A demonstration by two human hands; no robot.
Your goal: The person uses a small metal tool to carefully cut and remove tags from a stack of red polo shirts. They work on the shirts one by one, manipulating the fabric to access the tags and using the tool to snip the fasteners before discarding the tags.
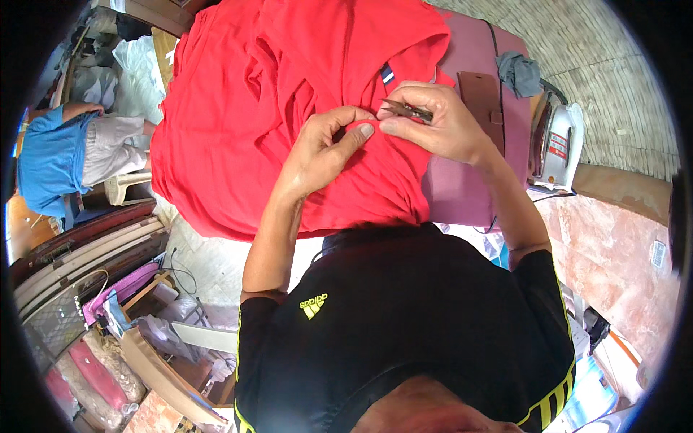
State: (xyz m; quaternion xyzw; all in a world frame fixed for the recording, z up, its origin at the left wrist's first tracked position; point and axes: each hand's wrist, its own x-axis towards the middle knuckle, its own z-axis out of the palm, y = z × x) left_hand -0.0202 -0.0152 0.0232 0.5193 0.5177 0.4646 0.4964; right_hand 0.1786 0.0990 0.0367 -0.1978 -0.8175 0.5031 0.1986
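Note:
A large red cloth garment lies spread and wrinkled in front of me. My left hand is closed, thumb and forefinger pinching a bit of the cloth. Close beside it, my right hand is closed around dark metal thread snips, whose points face left. The tips of its thumb and forefinger meet near the left fingers; whether they also grip cloth or thread is too small to tell. A small dark-and-white tag shows on the garment just beyond the right hand.
The garment covers most of a mauve padded table. On its right side lie a brown wallet-like case and a grey cloth. A white iron stands beyond that edge. A person in a blue shirt is at far left.

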